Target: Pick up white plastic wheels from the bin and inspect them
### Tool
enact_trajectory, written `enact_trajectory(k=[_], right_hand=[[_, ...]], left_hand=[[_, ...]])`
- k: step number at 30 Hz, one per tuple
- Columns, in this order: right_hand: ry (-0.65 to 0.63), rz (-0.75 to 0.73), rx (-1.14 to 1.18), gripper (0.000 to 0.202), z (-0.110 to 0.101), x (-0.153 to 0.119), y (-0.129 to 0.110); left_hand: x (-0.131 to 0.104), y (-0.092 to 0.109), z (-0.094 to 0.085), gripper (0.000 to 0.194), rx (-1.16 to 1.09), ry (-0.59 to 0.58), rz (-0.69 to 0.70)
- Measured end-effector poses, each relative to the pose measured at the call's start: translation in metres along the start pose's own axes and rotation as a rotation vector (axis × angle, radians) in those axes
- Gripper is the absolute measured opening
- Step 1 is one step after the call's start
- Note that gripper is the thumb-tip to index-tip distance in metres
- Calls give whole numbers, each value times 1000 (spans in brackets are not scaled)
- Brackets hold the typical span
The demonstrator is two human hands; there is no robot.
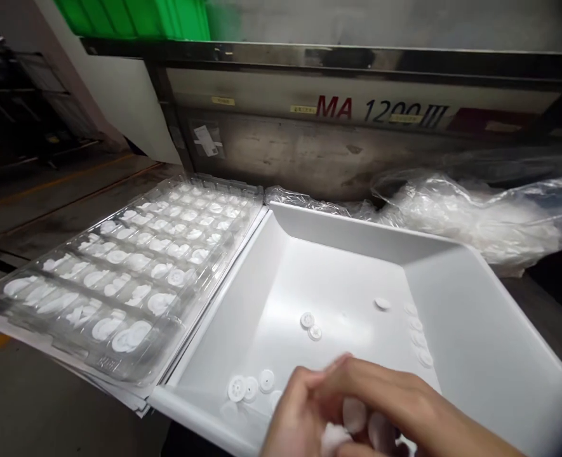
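Small white discs (357, 416) sit bunched between a person's two hands at the near edge of a white bin (475, 330), low in the head view. The left hand (294, 416) and the right hand (395, 403) meet over them, fingers curled and pressed together around the discs, though motion blur hides exactly which fingers pinch which piece. More loose discs (249, 387) lie scattered on the bin floor, a pair (310, 325) near its middle and a row along the right wall. Just left of the bin, touching it, a clear blister tray (119, 279) holds white parts in rows of pockets. Crumpled clear plastic bags (475, 216) lie behind the bin. Beyond stands a grey machine (357, 127) lettered "MA 1200III", with small yellow labels too blurred to read.
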State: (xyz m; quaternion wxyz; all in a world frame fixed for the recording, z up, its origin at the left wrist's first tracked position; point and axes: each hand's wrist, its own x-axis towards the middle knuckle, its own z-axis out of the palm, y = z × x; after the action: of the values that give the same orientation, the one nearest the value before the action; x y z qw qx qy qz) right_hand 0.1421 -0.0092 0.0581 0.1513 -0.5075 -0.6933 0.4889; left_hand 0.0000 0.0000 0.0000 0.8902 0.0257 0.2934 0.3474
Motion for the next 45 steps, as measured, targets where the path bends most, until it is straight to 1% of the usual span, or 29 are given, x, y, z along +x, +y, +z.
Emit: enact_trajectory(k=[1,2,3,5,7,9,10,11,12,14,15,17,18,20,23,25,29,33,36,40,42,43,45], right_hand=[[36,36,-58,23,1,-1,3],[75,76,-112,33,1,-3,5],[101,102,-152,42,0,-4,7],[107,86,-187,53,-5,-7,9],[100,11,-223,52,-15,-11,10],[167,-7,-309,45,-29,-13,16],[236,31,-374,41,-38,-13,24],[318,104,-451,37,-47,-12,35],[411,155,-581,35,-55,-10,49],[504,269,-707,34,-68,-4,82],[522,319,-770,36,-72,0,98],[481,389,-854,33,-75,6,126],[446,405,-875,30,-75,8,136],[374,415,-879,24,-74,11,146],[304,404,-842,17,-72,13,148],[292,390,-819,15,-71,14,146],[361,371,-804,16,-65,18,141],[428,340,-764,30,-61,20,140],[423,348,-708,25,-60,21,144],[412,358,-625,21,-64,21,148],[419,324,-586,18,-67,19,140],[425,297,-564,17,-68,17,132],[435,220,-512,14,-68,11,109]], left_hand=[[7,-4,10,14,-98,-16,-77],[13,-7,17,13,-165,-15,-110],[17,-8,22,13,-202,-10,-109],[18,-6,28,14,-295,-3,-139],[15,-1,30,16,-361,16,-159],[9,5,33,23,-384,109,-157],[6,8,35,27,-379,166,-155],[4,11,37,31,-367,214,-154],[2,13,39,33,-352,246,-153],[-1,14,43,35,-320,247,-149],[-1,14,44,36,-310,238,-141],[-2,13,46,36,-285,235,-110],[-2,13,46,35,-270,236,-97],[-3,12,47,35,-245,239,-80],[-4,12,47,34,-215,246,-90],[-5,12,46,32,-194,234,-105],[-7,12,40,28,-193,136,-158],[-7,13,34,27,-151,74,-196],[-5,13,31,31,-111,21,-205],[-3,11,26,33,-144,-63,-213],[-4,10,24,33,-172,-87,-203],[-4,10,24,35,-186,-90,-194],[-4,9,23,44,-206,-79,-178]])
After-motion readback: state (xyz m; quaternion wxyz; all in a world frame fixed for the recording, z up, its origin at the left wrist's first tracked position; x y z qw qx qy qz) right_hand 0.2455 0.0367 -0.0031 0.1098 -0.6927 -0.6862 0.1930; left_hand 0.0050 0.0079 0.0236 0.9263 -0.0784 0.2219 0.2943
